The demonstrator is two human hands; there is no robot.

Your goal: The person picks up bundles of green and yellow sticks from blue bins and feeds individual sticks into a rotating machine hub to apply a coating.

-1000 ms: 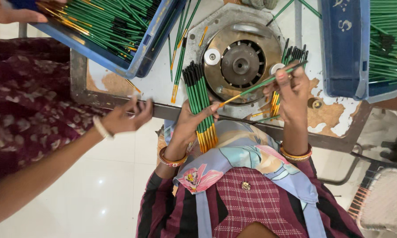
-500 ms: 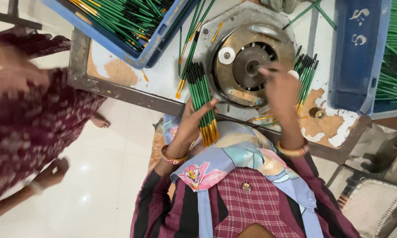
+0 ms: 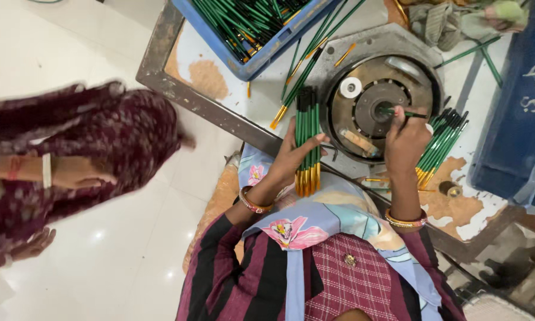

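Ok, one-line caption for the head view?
Left hand holds green pencil bundle; right hand presses one pencil into round machine.

Worktable (image 3: 208, 77), near edge: bare strip between the blue crate (image 3: 261, 50) at the far left corner and the round metal machine (image 3: 380, 107), crossed by loose green sticks (image 3: 303, 71). Near-left of the machine: the left hand (image 3: 291, 156) with a gripped bundle of green sticks (image 3: 308, 139) fills the gap. Machine centre: taken by the right hand (image 3: 405, 142) holding a single stick (image 3: 401, 112). Right of the machine: a pile of sticks (image 3: 442, 142), then a narrow patch of chipped tabletop before the dark blue bin (image 3: 517, 107) walls off the right edge. Floor to the left: open white tile, partly blocked by another person in maroon cloth (image 3: 83, 154).
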